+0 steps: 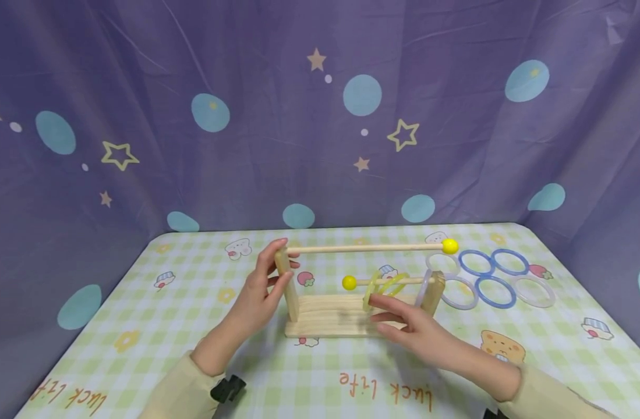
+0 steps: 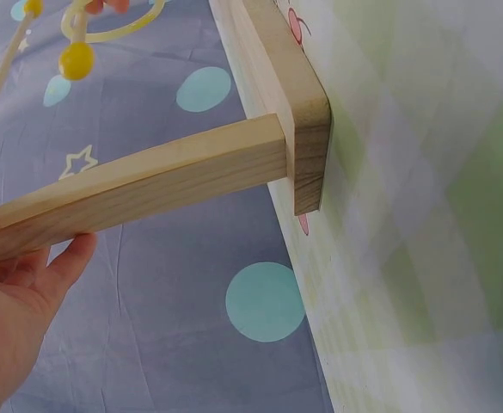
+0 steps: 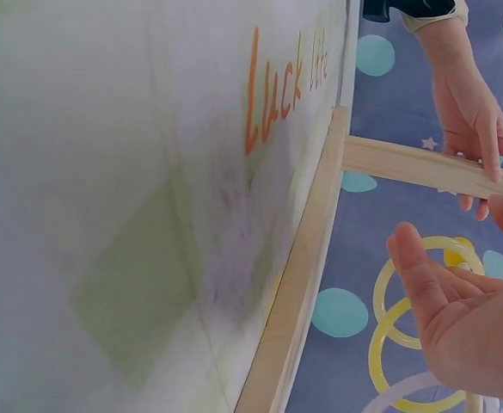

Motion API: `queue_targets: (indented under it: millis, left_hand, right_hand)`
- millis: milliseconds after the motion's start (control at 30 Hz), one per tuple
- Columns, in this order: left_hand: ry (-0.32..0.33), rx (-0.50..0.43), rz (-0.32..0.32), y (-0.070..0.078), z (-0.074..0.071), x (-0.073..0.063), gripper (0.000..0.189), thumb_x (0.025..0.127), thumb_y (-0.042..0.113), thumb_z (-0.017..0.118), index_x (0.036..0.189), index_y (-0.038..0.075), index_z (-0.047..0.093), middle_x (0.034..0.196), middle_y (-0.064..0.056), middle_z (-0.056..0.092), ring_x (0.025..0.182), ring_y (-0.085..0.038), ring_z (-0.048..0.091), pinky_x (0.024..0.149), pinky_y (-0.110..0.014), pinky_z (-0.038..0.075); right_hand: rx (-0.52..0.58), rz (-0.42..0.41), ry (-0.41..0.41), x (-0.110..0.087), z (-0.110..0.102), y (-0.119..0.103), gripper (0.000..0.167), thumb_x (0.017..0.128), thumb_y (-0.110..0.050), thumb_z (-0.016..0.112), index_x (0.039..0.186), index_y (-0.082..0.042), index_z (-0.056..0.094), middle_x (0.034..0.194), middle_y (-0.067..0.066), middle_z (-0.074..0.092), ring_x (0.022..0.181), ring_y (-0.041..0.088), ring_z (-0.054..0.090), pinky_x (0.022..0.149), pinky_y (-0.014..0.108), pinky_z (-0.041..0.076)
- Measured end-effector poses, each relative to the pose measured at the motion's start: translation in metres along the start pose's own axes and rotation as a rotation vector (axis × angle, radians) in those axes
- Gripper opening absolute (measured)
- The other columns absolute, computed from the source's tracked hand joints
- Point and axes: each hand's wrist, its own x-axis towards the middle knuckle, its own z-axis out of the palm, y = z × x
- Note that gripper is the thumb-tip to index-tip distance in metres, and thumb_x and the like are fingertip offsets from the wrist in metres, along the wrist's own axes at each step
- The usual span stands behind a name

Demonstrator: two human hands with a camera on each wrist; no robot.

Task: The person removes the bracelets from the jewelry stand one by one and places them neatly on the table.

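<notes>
Wooden rack (image 1: 325, 317), one: stood on the counter (image 1: 194, 326), its two rods set one above the other. Clock positions are read in the head view from the middle of the rack.

Left upright (image 1: 290, 294), at 9 o'clock: gripped near its top by the left hand (image 1: 258, 295), the thumb laid along the near side and the fingers bent round the far side, closed to the width of the wood. From its top the upper rod (image 1: 364, 248) is carried towards 2 o'clock and ended by a yellow ball.

Right upright (image 1: 432, 297), at 3 o'clock: by it the lower rod (image 1: 361, 282) is borne, pointed towards 9 o'clock and tipped by a second yellow ball.

Yellow rings (image 1: 370, 289), two: hung on the lower rod, tilted. Pale ring (image 1: 423, 288), one: hung on the same rod, beside the right upright.

Right hand (image 1: 416, 333), at 4 o'clock: held just beside the yellow rings, its fingers loosely extended and spread, nothing grasped; whether a ring is touched cannot be told.

Loose rings (image 1: 495, 305), six: laid flat at 3 o'clock, three blue, three pale.

Lettering (image 1: 385, 389), orange: printed at 6 o'clock.

Purple curtain (image 1: 278, 157), patterned: hung at 12 o'clock.
</notes>
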Motion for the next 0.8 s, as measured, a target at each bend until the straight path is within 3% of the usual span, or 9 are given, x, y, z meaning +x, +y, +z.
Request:
queue_targets:
  millis: [133,333,800]
  left_hand:
    - [0.001,-0.003,0.003,0.001,0.000,0.000,0.063,0.092,-0.016,0.053,0.144,0.009,0.027,0.120,-0.015,0.057,0.102,-0.032,0.064,0.076,-0.041,0.058]
    - [0.003,-0.004,0.010,0.001,0.000,0.000,0.063,0.091,-0.017,0.053,0.144,0.008,0.027,0.120,-0.015,0.058,0.102,-0.032,0.064,0.076,-0.040,0.059]
    - [0.003,-0.001,0.000,0.001,0.000,0.000,0.063,0.092,-0.015,0.054,0.144,0.008,0.027,0.121,-0.014,0.057,0.102,-0.030,0.064,0.076,-0.040,0.059]
  right_hand:
    - [0.006,-0.005,0.002,0.005,0.001,0.001,0.052,0.101,-0.012,0.053,0.143,0.012,0.033,0.140,0.031,0.041,0.118,0.039,0.054,0.085,0.029,0.053]
    - [0.003,-0.078,0.021,0.015,0.008,0.004,0.032,0.101,-0.008,0.053,0.129,0.006,0.048,0.125,0.026,0.056,0.108,0.038,0.061,0.078,0.044,0.057]
    - [-0.053,-0.125,0.115,0.024,0.014,0.006,0.018,0.100,-0.005,0.053,0.114,0.006,0.054,0.099,0.013,0.068,0.083,0.026,0.069,0.074,0.041,0.058]
